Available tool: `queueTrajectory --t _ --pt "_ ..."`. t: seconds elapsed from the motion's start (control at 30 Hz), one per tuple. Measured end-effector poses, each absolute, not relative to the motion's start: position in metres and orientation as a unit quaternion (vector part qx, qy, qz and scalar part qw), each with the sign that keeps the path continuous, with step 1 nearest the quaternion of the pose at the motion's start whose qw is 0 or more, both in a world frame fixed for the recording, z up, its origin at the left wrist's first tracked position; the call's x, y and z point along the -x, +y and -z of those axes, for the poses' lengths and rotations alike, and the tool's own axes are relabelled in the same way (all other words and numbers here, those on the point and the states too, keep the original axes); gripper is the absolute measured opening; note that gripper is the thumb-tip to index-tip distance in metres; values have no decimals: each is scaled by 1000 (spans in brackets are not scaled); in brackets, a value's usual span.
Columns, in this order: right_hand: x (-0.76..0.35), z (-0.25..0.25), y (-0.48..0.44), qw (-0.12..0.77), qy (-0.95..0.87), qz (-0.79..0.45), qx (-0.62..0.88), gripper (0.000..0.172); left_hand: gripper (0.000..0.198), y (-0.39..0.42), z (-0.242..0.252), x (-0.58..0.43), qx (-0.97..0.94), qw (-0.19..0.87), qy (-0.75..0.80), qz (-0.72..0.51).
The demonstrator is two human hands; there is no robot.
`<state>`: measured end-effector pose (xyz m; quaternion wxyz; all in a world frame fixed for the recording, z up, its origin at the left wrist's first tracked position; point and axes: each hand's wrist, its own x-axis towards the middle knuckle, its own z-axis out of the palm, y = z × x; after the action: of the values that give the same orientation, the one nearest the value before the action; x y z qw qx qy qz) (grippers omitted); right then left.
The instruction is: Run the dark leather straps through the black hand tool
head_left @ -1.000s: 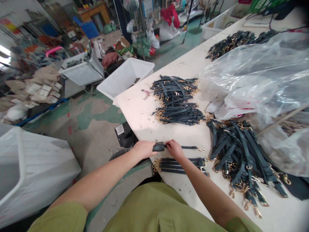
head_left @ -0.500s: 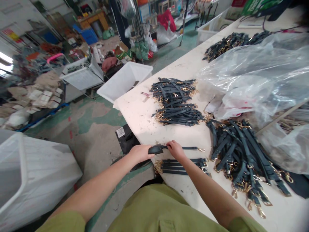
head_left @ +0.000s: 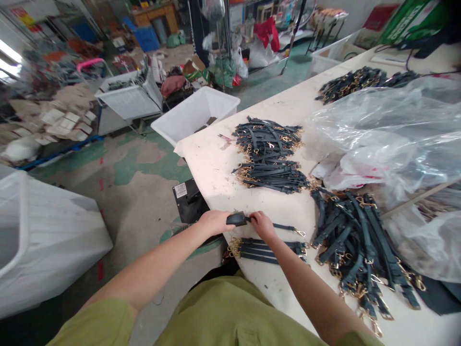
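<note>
A dark strap (head_left: 284, 227) with a gold clasp at its right end lies across the near part of the white table (head_left: 212, 179). My left hand (head_left: 216, 222) is closed on the wide black pad (head_left: 236, 219) at the strap's left end. Just right of the pad, my right hand (head_left: 261, 224) pinches the narrow part of the strap. Below both hands, a row of straps (head_left: 266, 250) with gold clasps lies side by side. Bundled straps (head_left: 272, 175) are stacked beyond my hands, and a loose heap of straps (head_left: 360, 240) lies to the right.
Clear plastic sheeting (head_left: 396, 129) covers the table's right side, near another strap pile (head_left: 353, 82). A white bin (head_left: 198, 113) stands against the table's far left edge. A large white bin (head_left: 61, 235) is on the floor at left. A black device (head_left: 190, 202) sits below the table edge.
The view has shifted slightly, so the table and piles appear a little lower and further right. Both hands keep their hold on the strap, whose clasp end now slopes downward a little more.
</note>
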<state>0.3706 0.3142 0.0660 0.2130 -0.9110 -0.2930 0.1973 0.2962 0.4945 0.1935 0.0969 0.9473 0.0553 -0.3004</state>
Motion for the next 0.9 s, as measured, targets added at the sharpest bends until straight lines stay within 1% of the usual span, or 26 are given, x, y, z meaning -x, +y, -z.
queueTrajectory --t 0.17,0.27,0.37,0.53,0.7,0.9 --pt "-371 -66 314 210 -290 -199 912 24 49 495 -196 -299 -949 82 72 296" --pt "-371 -67 313 214 -290 -197 912 24 48 500 -203 -295 -948 91 70 297" --pt "-371 -68 314 211 -296 -202 910 24 51 512 -213 -283 -946 99 104 291" --pt "-375 -77 322 157 -324 -222 906 20 48 525 -229 -253 -936 104 168 293" --pt "-361 -85 328 91 -396 -186 895 12 47 521 -231 -223 -928 126 187 296" --pt "-331 -85 323 82 -379 -200 900 17 50 523 -226 -195 -918 147 202 307"
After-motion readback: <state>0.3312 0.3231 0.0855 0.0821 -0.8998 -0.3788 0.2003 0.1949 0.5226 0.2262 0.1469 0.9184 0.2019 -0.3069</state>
